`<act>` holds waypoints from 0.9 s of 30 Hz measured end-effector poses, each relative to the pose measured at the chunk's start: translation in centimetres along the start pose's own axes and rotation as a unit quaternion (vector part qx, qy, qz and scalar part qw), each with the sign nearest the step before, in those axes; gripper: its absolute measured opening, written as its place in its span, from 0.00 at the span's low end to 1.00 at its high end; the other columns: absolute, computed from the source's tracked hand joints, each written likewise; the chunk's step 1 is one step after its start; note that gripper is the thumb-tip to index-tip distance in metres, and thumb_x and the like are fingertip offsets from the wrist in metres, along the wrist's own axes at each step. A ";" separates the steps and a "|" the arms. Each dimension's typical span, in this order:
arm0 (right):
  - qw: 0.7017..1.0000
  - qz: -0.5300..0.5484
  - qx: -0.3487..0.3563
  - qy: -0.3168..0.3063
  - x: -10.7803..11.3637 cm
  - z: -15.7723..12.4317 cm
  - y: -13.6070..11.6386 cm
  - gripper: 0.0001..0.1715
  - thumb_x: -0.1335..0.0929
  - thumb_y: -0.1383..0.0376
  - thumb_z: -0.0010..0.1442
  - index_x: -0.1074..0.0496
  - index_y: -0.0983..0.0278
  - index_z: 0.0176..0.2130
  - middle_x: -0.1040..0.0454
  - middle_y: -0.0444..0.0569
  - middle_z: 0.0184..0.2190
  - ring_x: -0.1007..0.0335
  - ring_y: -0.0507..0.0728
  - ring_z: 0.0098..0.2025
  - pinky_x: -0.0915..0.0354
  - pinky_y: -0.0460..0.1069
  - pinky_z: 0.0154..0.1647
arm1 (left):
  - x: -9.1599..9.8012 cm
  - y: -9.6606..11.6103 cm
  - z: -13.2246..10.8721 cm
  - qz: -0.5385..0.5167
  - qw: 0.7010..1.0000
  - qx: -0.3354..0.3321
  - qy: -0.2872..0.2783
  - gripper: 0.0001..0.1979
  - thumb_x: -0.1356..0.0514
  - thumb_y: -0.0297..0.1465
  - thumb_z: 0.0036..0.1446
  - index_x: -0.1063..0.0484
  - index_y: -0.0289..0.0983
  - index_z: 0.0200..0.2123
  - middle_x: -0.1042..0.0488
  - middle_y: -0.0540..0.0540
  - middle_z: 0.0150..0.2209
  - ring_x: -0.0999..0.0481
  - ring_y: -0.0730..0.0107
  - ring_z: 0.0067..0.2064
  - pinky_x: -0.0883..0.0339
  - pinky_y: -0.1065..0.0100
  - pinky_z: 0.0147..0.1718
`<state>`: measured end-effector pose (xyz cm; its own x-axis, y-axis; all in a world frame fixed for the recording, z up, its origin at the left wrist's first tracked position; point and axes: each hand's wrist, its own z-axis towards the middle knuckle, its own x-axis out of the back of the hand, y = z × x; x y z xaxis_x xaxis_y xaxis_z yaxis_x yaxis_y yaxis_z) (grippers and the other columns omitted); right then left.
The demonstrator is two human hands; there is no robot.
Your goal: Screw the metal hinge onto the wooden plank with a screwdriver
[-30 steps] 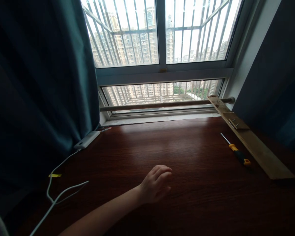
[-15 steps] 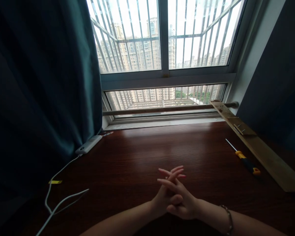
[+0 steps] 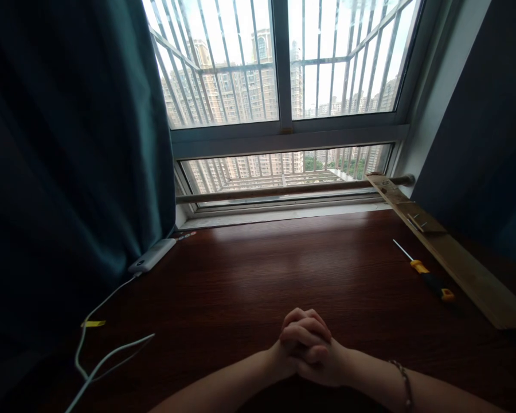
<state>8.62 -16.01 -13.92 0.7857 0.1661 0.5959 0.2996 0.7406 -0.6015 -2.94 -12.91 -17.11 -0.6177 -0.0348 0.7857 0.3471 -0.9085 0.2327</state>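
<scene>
My left hand (image 3: 282,357) and my right hand (image 3: 329,362) are clasped together at the lower middle of the view. Their fingers are interlaced and folded down over each other, so both hands are closed. No object shows between them, though the palms are hidden. A beaded bracelet (image 3: 403,381) circles my right wrist. The dark brown wooden table (image 3: 241,275) lies around and beyond them. To the right, apart from my hands, rests a screwdriver (image 3: 427,278) with a yellow and black handle, its shaft pointing away.
A long wooden board (image 3: 460,267) with nails in it runs along the right side, its far end on a rail (image 3: 284,192) before the barred window. At left, a white power strip (image 3: 152,255) lies by a dark blue curtain (image 3: 124,143), near a white cable (image 3: 107,358) and yellow scrap (image 3: 93,323).
My interlaced fingers, stretched out before, have folded down into a closed clasp. The view has shifted slightly. The screwdriver and board have stayed in place.
</scene>
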 end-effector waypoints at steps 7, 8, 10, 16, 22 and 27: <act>0.999 0.029 -0.019 -0.001 0.4 0.4 -0.7 0.24 0.34 0.70 0.48 0.38 0.58 0.46 0.39 0.49 0.44 0.42 0.58 0.46 0.37 0.55 0.45 | -0.1 -0.1 -0.1 -0.212 0.975 0.060 0.018 0.08 0.49 0.34 0.54 0.36 0.39 0.36 0.32 0.45 0.34 0.29 0.65 0.37 0.31 0.66 0.34; 0.999 0.031 -0.026 -0.002 0.4 0.4 -0.6 0.24 0.33 0.70 0.48 0.38 0.58 0.46 0.39 0.50 0.44 0.42 0.58 0.46 0.37 0.54 0.45 | -0.1 -0.1 0.0 -0.250 0.966 0.065 0.026 0.07 0.49 0.35 0.54 0.37 0.39 0.36 0.32 0.45 0.34 0.28 0.65 0.38 0.31 0.66 0.35; 0.999 0.033 -0.040 -0.005 0.4 0.4 -0.6 0.24 0.33 0.70 0.48 0.38 0.59 0.46 0.39 0.50 0.44 0.41 0.58 0.46 0.37 0.54 0.45 | -0.1 -0.1 0.0 -0.302 0.950 0.079 0.031 0.07 0.48 0.34 0.53 0.37 0.39 0.35 0.32 0.45 0.35 0.29 0.66 0.39 0.31 0.66 0.37; 0.999 0.028 -0.045 -0.001 0.3 0.3 -0.5 0.24 0.33 0.69 0.48 0.38 0.59 0.47 0.39 0.50 0.44 0.41 0.58 0.46 0.37 0.54 0.46 | 0.0 -0.1 0.1 -0.317 0.942 0.108 0.021 0.07 0.46 0.33 0.52 0.36 0.38 0.34 0.32 0.44 0.35 0.29 0.65 0.39 0.31 0.67 0.39; 0.998 0.043 -0.051 0.007 0.2 0.3 -0.4 0.24 0.33 0.69 0.48 0.37 0.59 0.47 0.38 0.50 0.44 0.41 0.58 0.46 0.37 0.53 0.46 | 0.5 0.1 0.5 -0.243 0.965 0.101 0.005 0.06 0.45 0.30 0.51 0.36 0.40 0.35 0.31 0.46 0.33 0.28 0.67 0.37 0.30 0.70 0.33; 0.997 0.047 -0.052 0.013 0.1 0.3 -0.5 0.25 0.34 0.70 0.48 0.37 0.58 0.47 0.38 0.50 0.43 0.41 0.58 0.45 0.36 0.54 0.45 | 0.8 0.3 0.6 -0.238 0.966 0.095 0.013 0.05 0.45 0.30 0.52 0.36 0.39 0.34 0.31 0.45 0.33 0.28 0.67 0.36 0.30 0.70 0.31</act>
<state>8.40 -16.15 -13.44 0.8260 0.2135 0.5216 0.2779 0.6509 -0.7064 -2.89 -12.94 -16.09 -0.7566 0.3552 0.5490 0.1411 -0.7312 0.6674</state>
